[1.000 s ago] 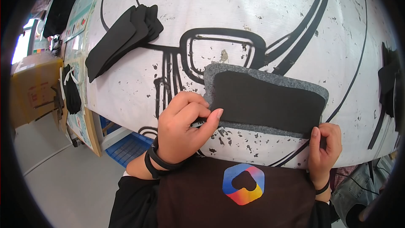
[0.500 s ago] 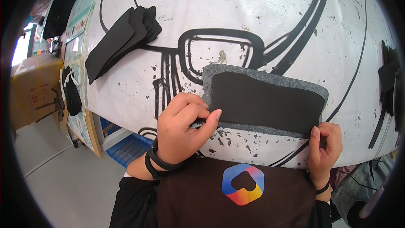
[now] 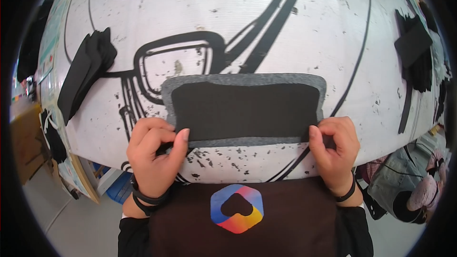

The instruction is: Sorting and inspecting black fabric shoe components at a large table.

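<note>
So both hands sit at the near edge of the white table [image 3: 285, 28] w/ black line drawings on it. Left hand [image 3: 154, 154] is curled knuckles-up, thumb stretched fwd and pressed on the lower left corner of the black fabric piece [image 3: 245, 109]; its fingers are folded under, pinching that corner. Right hand [image 3: 335, 150] mirrors it: thumb on top at the lower right corner, fingers tucked below, clamped on the cloth. Both wrists (each w/ a dark band) come up from the bottom edge, forearms in black sleeves. Fabric piece lies flat, btwn the hands, a grey border showing around its black middle, long side across the view. Stack of black pieces [image 3: 85, 78] lies well apart at left; more black pieces [image 3: 414, 47] at far right.
</note>
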`<move>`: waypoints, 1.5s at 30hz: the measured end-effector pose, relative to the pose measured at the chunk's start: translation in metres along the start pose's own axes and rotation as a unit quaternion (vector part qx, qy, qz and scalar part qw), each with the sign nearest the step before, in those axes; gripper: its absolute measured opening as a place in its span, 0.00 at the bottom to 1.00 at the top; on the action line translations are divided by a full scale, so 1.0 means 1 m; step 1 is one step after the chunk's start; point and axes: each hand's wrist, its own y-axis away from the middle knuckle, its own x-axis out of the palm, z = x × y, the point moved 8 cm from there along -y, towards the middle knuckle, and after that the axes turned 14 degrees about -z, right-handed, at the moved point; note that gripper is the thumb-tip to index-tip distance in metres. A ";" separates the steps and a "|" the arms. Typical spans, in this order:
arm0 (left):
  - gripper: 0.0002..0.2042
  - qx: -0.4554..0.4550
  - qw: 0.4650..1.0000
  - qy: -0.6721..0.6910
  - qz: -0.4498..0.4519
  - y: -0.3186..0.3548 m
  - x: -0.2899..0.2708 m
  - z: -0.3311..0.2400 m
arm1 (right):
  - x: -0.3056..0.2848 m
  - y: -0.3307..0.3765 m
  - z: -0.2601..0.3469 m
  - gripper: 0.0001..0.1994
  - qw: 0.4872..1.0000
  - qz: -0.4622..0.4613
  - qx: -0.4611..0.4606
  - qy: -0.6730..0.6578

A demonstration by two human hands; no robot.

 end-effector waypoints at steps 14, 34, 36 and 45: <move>0.09 0.010 1.000 -0.009 -0.003 0.001 0.003 -0.004 | -0.001 0.000 0.000 0.09 1.000 -0.013 -0.019 -0.005; 0.09 0.021 1.000 -0.012 0.013 0.004 0.007 0.002 | 0.005 0.005 -0.001 0.08 1.000 0.009 0.011 0.018; 0.09 0.023 1.000 -0.015 0.010 0.003 0.005 0.001 | 0.005 0.004 -0.001 0.08 0.999 0.010 0.017 0.025; 0.10 0.016 1.000 -0.003 0.005 -0.002 0.002 0.002 | 0.007 0.000 0.002 0.09 0.999 0.015 0.017 0.035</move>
